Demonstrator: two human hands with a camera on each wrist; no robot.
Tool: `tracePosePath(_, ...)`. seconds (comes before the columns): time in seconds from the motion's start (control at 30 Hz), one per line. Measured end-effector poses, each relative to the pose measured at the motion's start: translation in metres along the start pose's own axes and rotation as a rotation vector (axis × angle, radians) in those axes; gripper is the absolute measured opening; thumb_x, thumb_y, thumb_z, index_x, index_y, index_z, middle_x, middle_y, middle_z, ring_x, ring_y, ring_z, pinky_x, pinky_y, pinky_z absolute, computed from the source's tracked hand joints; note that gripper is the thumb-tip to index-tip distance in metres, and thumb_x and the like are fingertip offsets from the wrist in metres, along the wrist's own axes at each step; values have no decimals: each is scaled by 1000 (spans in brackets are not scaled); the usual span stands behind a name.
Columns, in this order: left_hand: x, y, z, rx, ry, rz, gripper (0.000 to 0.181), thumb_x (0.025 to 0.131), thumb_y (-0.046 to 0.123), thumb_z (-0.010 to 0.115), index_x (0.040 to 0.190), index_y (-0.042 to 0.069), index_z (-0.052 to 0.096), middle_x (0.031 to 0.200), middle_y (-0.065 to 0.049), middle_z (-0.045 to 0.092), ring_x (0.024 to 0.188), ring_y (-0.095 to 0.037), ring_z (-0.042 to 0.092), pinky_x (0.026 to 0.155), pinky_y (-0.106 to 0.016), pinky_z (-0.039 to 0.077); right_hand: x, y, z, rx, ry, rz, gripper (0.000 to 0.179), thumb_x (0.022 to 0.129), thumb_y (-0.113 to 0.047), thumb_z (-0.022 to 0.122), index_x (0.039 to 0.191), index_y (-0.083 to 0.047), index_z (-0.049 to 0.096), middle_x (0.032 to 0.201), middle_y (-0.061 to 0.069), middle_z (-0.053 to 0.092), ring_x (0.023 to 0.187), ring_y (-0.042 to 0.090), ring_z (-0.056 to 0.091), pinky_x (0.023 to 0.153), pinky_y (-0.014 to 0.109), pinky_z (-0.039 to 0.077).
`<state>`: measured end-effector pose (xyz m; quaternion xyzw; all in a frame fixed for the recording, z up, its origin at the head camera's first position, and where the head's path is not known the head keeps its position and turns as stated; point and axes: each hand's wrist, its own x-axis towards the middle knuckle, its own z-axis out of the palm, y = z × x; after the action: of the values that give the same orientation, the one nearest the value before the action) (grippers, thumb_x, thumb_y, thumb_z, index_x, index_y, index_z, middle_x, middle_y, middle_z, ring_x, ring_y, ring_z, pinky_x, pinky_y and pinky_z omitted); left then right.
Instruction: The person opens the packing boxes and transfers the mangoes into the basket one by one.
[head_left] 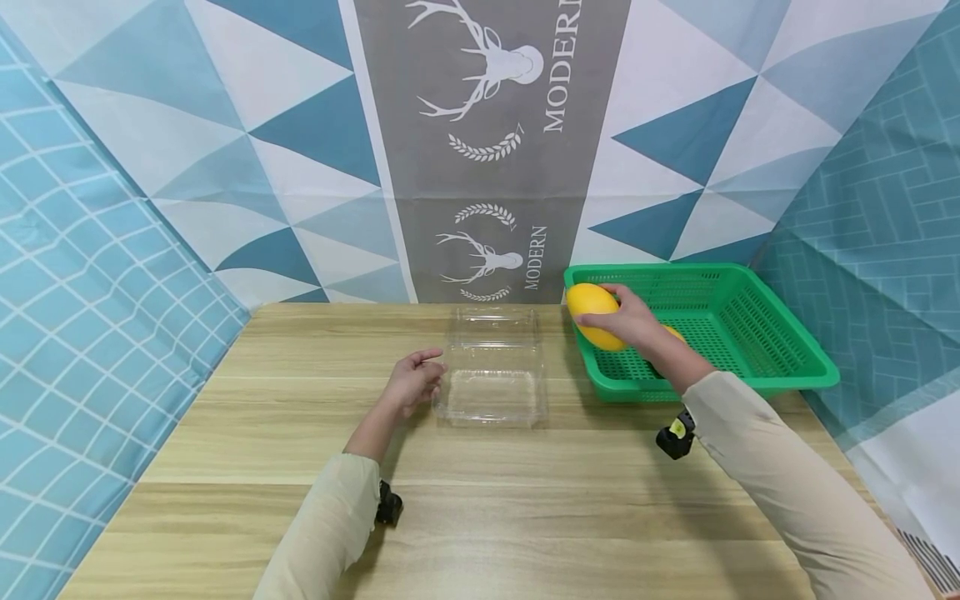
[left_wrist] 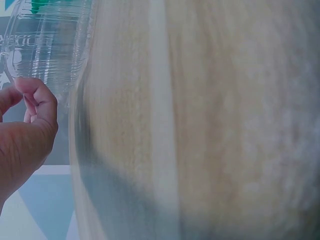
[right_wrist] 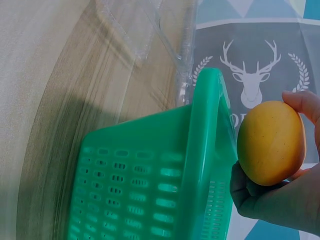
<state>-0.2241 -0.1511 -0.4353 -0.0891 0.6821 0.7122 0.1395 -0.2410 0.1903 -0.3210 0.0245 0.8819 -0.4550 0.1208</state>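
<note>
A yellow mango [head_left: 595, 315] is gripped in my right hand [head_left: 633, 321] above the left rim of a green basket [head_left: 780, 325]. In the right wrist view, the thumb and fingers curl round the mango [right_wrist: 272, 142]. Behind my right wrist, part of another yellow fruit [head_left: 672, 332] shows inside the basket; the arm hides the rest. My left hand [head_left: 412, 382], fingers loosely bent, is at the left edge of a clear plastic clamshell box [head_left: 495, 396] with its lid raised. The left wrist view shows the fingertips by the box edge [left_wrist: 50, 55]; whether they touch it is unclear.
The box and basket stand near the back of a wooden table [head_left: 525, 508], the basket to the right of the box. A patterned cloth [head_left: 300, 150] hangs behind the table and along both sides. Black wrist cameras [head_left: 676, 435] hang below the sleeves.
</note>
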Motion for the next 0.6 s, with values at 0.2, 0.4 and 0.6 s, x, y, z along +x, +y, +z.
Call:
tracePosePath(0.2,-4,5,-1,3,-28,-12,49,92,4,53,139,0,37,98,-9,55,65,-9,49,53,-18,45,-1,1,-2,-11,7,14,91,83,-39,67,150,-14,11,147,20,29,119,36,43,95,47,45)
tracePosePath(0.4,-16,14,2,11,-31,-5,49,92,3,53,139,-1,36,100,-10,55,69,-10,50,55,-18,46,-1,4,-5,1,7,1,91,83,-37,67,150,-12,10,146,21,28,119,36,43,95,47,45)
tracePosePath(0.6,-16,14,1,14,-33,-4,49,93,4,52,139,-1,36,99,-10,54,66,-10,49,54,-18,45,-2,6,-7,0,17,-7,90,84,-36,66,150,-11,11,145,22,29,118,37,43,95,48,45)
